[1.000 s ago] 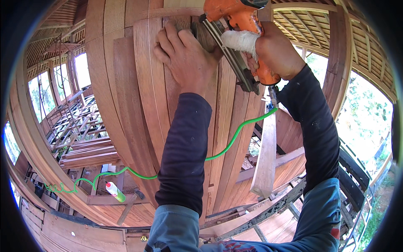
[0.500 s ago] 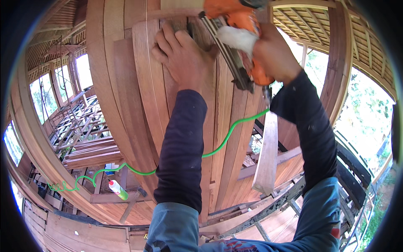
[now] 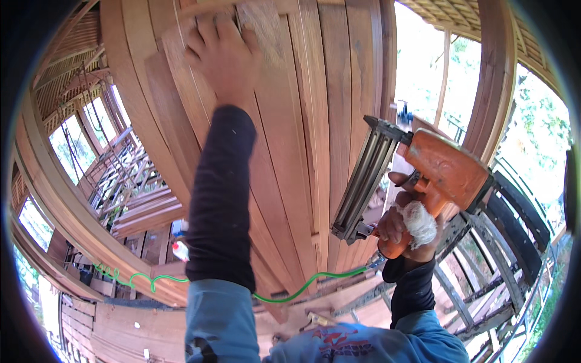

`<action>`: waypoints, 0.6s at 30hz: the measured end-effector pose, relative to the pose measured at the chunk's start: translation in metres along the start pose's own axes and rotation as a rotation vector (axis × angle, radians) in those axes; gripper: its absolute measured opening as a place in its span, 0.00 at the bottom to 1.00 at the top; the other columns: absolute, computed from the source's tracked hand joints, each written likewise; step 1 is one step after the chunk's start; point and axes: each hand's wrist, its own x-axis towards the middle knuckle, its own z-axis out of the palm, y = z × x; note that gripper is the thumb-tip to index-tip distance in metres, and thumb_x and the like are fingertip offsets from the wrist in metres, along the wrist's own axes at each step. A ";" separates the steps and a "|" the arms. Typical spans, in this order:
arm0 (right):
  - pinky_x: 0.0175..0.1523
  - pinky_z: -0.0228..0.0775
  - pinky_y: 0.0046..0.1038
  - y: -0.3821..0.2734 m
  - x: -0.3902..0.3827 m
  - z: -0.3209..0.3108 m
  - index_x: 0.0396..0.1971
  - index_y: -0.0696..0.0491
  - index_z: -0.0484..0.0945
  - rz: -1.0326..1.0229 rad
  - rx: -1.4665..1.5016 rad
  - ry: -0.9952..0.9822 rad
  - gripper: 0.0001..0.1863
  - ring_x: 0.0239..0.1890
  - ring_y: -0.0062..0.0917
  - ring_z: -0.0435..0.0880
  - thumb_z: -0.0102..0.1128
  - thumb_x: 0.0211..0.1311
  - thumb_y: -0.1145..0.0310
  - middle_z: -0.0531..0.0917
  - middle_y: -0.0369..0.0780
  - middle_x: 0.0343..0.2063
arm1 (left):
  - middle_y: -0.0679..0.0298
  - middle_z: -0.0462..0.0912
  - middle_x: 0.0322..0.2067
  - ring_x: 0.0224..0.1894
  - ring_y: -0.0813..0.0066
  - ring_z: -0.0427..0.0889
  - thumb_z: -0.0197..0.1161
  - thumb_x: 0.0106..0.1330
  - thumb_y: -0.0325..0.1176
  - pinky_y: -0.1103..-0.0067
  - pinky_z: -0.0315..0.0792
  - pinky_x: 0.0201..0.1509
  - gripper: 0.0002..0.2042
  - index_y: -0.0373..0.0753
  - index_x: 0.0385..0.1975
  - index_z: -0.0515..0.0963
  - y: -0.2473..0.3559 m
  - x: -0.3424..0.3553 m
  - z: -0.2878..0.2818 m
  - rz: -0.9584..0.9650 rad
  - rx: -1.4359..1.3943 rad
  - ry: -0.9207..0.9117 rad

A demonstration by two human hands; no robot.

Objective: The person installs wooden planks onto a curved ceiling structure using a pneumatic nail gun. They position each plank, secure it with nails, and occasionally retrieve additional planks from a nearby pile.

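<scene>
on my feed the bare left hand lies high on the tall, reddish-brown wooden boards, its back toward me and a little blurred. its fingers are spread, the thumb out to the right beside a rough, greyish-brown piece of wood; i cannot tell how firmly they press.

the right hand is well apart from it, lower and to the right. i see its fingers wrapped around the grip of the orange nail gun, which has a long, dark metal magazine. the tool is held slantwise in front of the boards' right edge; i cannot judge the gap between them. a fluffy white wrap sits at those fingers, though whether it is wound on a finger or the handle i can't make out.

from the grip's lower end, a thin green air hose runs left, passes behind the dark left sleeve and ends in coils. just beside that sleeve i spot a white bottle with a red cap, partly hidden. farther back on the left lies a stack of reddish planks.
</scene>
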 end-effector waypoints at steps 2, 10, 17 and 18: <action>0.16 0.65 0.29 0.006 -0.021 -0.031 0.54 0.63 0.63 0.045 -0.217 0.072 0.32 0.11 0.26 0.70 0.34 0.68 0.47 0.77 0.46 0.28 | 0.45 0.70 0.54 0.57 0.48 0.68 0.61 0.58 0.39 0.56 0.61 0.59 0.19 0.32 0.44 0.71 0.012 0.004 -0.012 -0.057 -0.030 -0.219; 0.18 0.66 0.24 0.049 -0.085 -0.081 0.56 0.59 0.61 0.143 -0.219 0.153 0.23 0.14 0.21 0.72 0.48 0.65 0.64 0.73 0.50 0.45 | 0.46 0.81 0.33 0.39 0.46 0.79 0.54 0.60 0.37 0.61 0.72 0.46 0.14 0.32 0.38 0.77 0.003 -0.005 -0.032 -0.175 -0.098 -0.456; 0.20 0.70 0.21 0.073 -0.117 -0.109 0.54 0.57 0.64 0.311 -0.395 0.305 0.19 0.19 0.20 0.77 0.50 0.64 0.73 0.74 0.48 0.52 | 0.52 0.81 0.31 0.30 0.54 0.82 0.58 0.62 0.40 0.67 0.74 0.31 0.14 0.34 0.39 0.75 0.006 -0.155 -0.139 -0.509 -0.409 -0.741; 0.20 0.70 0.21 0.084 -0.121 -0.114 0.53 0.58 0.65 0.339 -0.430 0.286 0.18 0.19 0.20 0.77 0.52 0.64 0.73 0.75 0.47 0.50 | 0.50 0.81 0.34 0.37 0.55 0.83 0.57 0.64 0.40 0.67 0.75 0.37 0.15 0.35 0.42 0.75 0.003 -0.182 -0.165 -0.589 -0.389 -0.847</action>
